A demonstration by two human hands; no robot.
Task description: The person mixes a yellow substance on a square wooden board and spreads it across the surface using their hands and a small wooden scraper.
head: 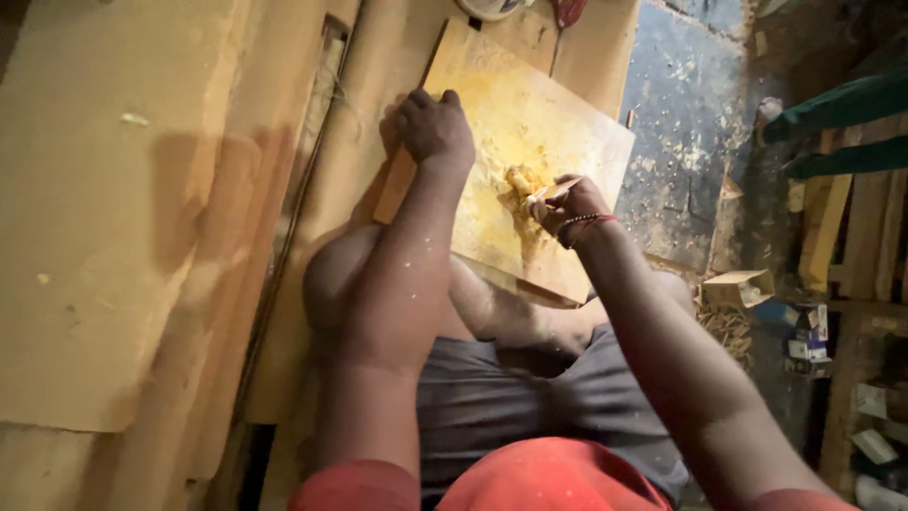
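A rectangular wooden board lies tilted across my legs, smeared with yellow paste. My left hand grips the board's left edge with the fingers curled over it. My right hand, a beaded band at its wrist, holds a small flat scraper pressed into a thick lump of yellow paste near the board's middle. My knees and grey shorts show below the board.
Large sheets of plywood lie at the left and under the board. Blue-grey floor with wood shavings is at the right. A small open cardboard box and wooden frames stand at the right edge.
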